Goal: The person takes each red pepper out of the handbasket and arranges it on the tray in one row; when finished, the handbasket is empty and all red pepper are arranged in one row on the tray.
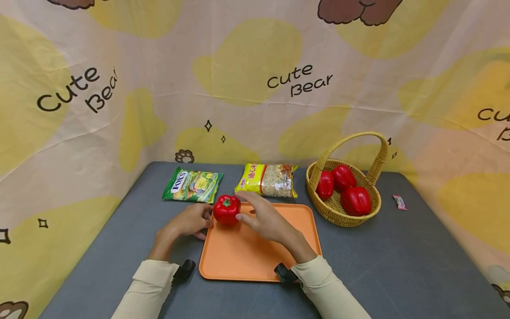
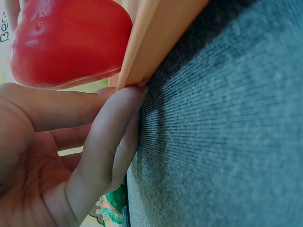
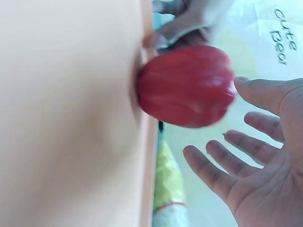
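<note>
A red bell pepper (image 1: 227, 210) stands upright, green stem up, at the far left corner of an orange tray (image 1: 259, 261). My left hand (image 1: 194, 220) is at the tray's left side; in the left wrist view its thumb and fingers (image 2: 113, 118) pinch the tray's rim (image 2: 147, 42), just beside the pepper. To the right of the pepper is my right hand (image 1: 267, 217), above the tray. Its fingers are spread and hold nothing, as the right wrist view shows, with the thumb (image 3: 258, 92) right at the pepper's top end.
Behind the tray lie a green FOX'S packet (image 1: 193, 186) and a yellow bag of pasta (image 1: 267, 180). A wicker basket (image 1: 338, 219) with a tall handle and three red peppers (image 1: 356, 201) inside stands at the right. Farther right is a small pink wrapped packet (image 1: 399, 202).
</note>
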`<action>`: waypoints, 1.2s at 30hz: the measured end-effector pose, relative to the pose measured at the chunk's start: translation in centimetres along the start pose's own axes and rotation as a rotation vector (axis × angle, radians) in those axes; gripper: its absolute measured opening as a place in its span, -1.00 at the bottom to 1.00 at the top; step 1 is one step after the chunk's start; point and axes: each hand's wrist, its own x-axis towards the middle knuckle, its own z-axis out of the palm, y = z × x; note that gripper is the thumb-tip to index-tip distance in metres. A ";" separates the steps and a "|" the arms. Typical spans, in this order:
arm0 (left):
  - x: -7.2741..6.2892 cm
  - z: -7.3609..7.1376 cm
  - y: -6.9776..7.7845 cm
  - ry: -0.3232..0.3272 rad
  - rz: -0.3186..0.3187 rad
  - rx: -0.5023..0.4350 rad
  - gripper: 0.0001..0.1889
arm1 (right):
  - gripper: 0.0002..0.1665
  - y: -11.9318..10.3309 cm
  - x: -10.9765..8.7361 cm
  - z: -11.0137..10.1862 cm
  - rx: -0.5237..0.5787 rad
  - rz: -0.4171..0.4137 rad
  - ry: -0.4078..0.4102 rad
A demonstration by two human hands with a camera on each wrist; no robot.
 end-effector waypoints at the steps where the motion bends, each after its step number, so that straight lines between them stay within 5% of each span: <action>1: 0.0 0.0 0.0 -0.002 0.000 0.002 -0.44 | -0.27 -0.1 -0.1 -0.3 -0.004 -0.008 0.011; 15: 0.0 0.0 -0.1 -0.004 0.013 0.003 -0.45 | -0.48 -0.5 -2.0 -6.7 -0.064 -0.073 0.201; 36: 0.0 0.0 -0.1 -0.009 0.017 -0.013 -0.45 | -0.50 3.8 -6.5 -14.8 -0.196 0.093 0.479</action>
